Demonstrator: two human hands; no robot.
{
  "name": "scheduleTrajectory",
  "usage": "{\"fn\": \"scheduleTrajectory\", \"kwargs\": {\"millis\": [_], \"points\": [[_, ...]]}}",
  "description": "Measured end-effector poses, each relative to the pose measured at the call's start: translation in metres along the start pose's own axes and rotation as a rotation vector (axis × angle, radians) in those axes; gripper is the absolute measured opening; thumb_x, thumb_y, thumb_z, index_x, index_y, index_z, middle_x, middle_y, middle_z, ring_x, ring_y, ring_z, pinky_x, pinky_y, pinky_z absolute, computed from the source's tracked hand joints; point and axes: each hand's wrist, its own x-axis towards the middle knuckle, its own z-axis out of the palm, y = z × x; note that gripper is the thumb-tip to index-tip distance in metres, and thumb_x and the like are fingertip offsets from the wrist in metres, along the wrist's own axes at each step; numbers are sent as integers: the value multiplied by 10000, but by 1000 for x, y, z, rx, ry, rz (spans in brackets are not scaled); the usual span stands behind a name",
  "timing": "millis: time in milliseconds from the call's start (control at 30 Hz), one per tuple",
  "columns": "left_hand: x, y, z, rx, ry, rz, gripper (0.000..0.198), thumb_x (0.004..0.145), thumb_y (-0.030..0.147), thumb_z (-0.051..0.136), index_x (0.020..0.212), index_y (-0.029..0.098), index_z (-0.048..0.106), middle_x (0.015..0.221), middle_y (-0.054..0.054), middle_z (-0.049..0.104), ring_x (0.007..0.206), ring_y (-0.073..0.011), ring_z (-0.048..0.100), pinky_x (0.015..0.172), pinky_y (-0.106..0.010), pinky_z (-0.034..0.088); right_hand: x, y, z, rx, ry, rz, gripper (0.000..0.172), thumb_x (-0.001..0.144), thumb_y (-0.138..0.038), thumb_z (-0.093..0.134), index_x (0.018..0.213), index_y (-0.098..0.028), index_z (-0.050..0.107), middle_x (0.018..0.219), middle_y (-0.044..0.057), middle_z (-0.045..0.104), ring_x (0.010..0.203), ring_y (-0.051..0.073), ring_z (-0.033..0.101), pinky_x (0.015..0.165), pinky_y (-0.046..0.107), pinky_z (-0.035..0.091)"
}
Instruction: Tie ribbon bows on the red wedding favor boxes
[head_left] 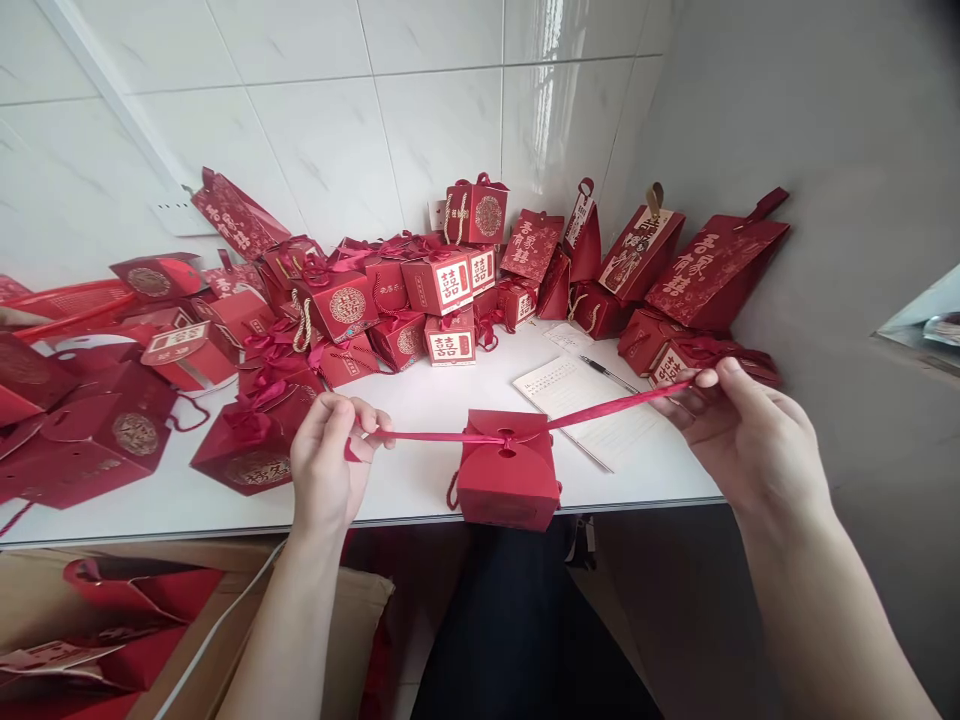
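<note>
White wall tiles (307, 110) rise behind the tabletop (420, 485); at its front edge a red gift box (506, 485) sits between the left fingers (341, 420) and right fingers (739, 385), nearer the left, touching neither, while both pinch the red ribbon (615, 406) stretched taut across its top.

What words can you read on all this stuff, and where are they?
"囍": white label on a middle red box.
"吾家有囍": big slanted box on the right.
Notepad: handwriting too small to read.
Round gold emblem: too small to read.
Box under the ribbon: nothing readable.
</note>
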Motion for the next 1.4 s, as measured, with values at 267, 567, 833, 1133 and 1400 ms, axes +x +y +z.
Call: {"fn": "scheduleTrajectory", "kwargs": {"millis": [267, 567, 833, 1133, 1400], "points": [[7, -9, -4, -44, 155, -80, 475, 505, 387, 891, 674, 177, 500, 622, 26, 509, 632, -124, 539, 456, -172, 475, -10, 7, -17, -74, 56, 27, 317, 553, -346, 842, 577, -146, 598, 596, -37, 538, 532, 85, 563, 540, 239, 609], [10, -10, 0, 9, 173, -79, 439, 586, 403, 846, 695, 187, 479, 653, 27, 492, 547, -89, 468, 385, -154, 373, -33, -6, -16, -203, 37, 3, 368, 484, -410, 868, 491, -144, 613, 571, 3, 575, 525, 119, 621, 526, 205, 603], [11, -7, 9, -65, 108, 47, 465, 599, 411, 844, 650, 186, 441, 588, 47, 429, 646, -100, 529, 599, -193, 511, -18, 0, -22, -122, 186, -59, 371, 458, -368, 887, 602, -117, 656, 644, 12, 623, 556, 112, 630, 571, 214, 626], [-4, -6, 5, 39, -276, -1, 359, 765, 422, 709, 690, 210, 429, 536, 67, 379, 410, -89, 421, 321, -164, 346, -14, 10, -31, -164, 196, 5, 317, 559, -344, 850, 633, -101, 661, 697, 52, 658, 618, 137, 666, 606, 205, 633], [1, -21, 14, 744, -580, -227, 307, 850, 450, 544, 720, 185, 459, 584, 50, 361, 498, -87, 321, 446, -193, 300, -32, 4, -48, -474, 139, 133, 404, 386, -436, 891, 625, -158, 722, 654, 18, 687, 551, 128, 671, 572, 160, 602]]}}
